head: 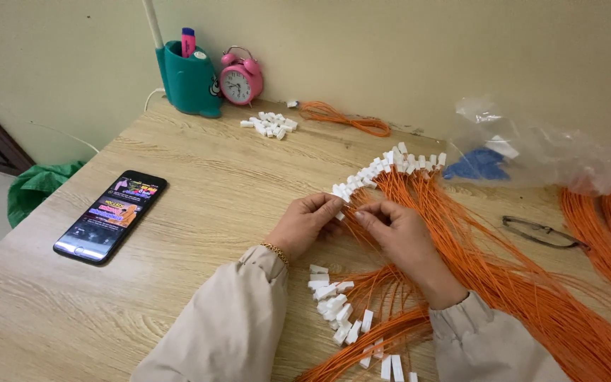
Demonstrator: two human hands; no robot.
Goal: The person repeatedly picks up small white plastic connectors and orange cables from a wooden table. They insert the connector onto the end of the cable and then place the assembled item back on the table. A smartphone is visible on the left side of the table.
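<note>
Orange wires [503, 283] pinched by both hands.
One white connector [341, 192] is gripped by left hand [304, 223] and right hand [403, 237]; a marker [187, 41] is held in the far teal holder [189, 81].

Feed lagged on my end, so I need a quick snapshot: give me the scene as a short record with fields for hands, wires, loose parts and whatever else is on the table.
left hand: pinches a white connector at the end of an orange wire
right hand: fingertips meet the left hand's at the same connector
orange wires: long bundle fanned across the wooden table, ends capped in white
loose white connectors: small pile near the wall
phone: screen lit, left of the hands
alarm clock: pink, beside a teal pen holder
plastic bag: clear, far right
glasses: lying right of the bundle
</note>
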